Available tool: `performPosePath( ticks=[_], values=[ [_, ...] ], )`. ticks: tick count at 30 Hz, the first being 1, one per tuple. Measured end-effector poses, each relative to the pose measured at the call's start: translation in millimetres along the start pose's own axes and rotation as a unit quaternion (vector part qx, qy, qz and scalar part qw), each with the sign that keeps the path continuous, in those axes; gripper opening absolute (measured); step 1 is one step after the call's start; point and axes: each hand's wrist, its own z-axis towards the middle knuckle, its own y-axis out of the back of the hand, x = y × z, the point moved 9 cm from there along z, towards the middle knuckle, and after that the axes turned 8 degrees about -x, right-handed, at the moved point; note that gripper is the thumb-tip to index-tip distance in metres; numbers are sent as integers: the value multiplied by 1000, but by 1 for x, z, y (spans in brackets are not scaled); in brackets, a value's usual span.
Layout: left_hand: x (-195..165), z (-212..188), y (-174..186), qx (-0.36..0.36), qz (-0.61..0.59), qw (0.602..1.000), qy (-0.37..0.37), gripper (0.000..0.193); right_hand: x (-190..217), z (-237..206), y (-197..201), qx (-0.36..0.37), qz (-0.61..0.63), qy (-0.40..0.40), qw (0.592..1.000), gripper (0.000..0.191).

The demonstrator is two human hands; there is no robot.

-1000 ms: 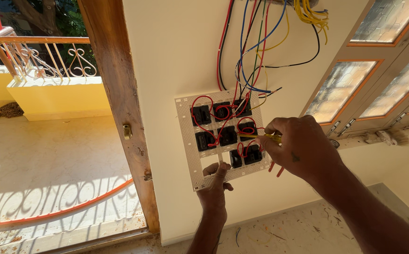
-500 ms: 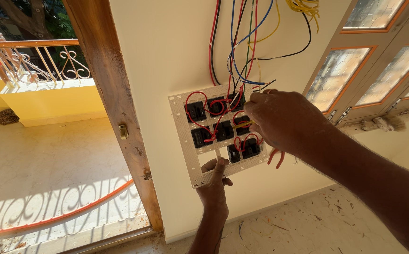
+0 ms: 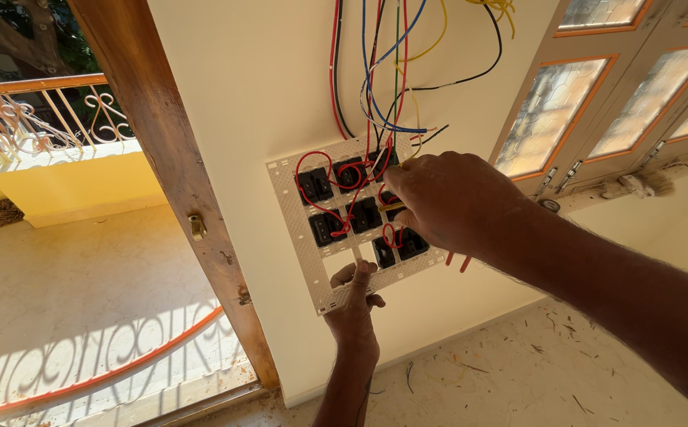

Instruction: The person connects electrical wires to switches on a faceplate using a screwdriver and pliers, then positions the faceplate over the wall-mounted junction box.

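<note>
While left hand (image 3: 353, 294) grips the switch plate's (image 3: 296, 229) bottom edge, right hand (image 3: 446, 202) (closed) pinches wiring (image 3: 336, 170).

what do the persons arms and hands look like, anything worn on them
Both forearms are bare with no sleeves in view. The left hand and the right hand wear no gloves, and no rings, watch or bands show. The right forearm is visibly hairy.

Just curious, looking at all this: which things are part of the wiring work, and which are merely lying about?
In the work:
white switch plate
black switch modules
coloured wires
left hand
right hand

Lying about:
orange hose
wooden door frame
window shutters
balcony railing
</note>
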Motion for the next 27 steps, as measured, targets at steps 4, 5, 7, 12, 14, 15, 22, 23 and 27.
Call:
performPosePath(
  ticks=[4, 5, 7, 12, 14, 15, 22, 23, 27],
  values=[
    [0, 2, 2, 0, 12, 1000, -1, 31, 14, -1, 20, -77, -24, 49, 995, 16],
    [0, 3, 3, -3, 16, 1000, -1, 31, 13, -1, 15, -44, -61, 41, 996, 14],
    [0, 3, 2, -4, 10, 1000, -2, 31, 6, -3, 2, 37, -24, -11, 999, 18],
    [-4, 1, -1, 4, 0, 1000, -21, 29, 14, 1, 14, -56, -7, 48, 997, 24],
    [-6, 0, -1, 2, 9, 1000, -27, 28, 7, 3, 4, -23, -4, 41, 999, 21],
    [-7, -1, -1, 2, 14, 999, -29, 27, 2, 3, -6, 23, -16, 27, 999, 24],
    [-8, -2, -1, 0, 5, 999, -36, 27, 4, 3, -7, -20, -41, 65, 997, 33],
    [-9, -2, -2, 0, 5, 999, -39, 28, 4, 4, -11, -1, -64, 62, 996, 48],
    [-8, -1, -1, -6, 1, 999, -34, 28, -3, 2, -19, 61, -48, 7, 997, 30]
  ],
)
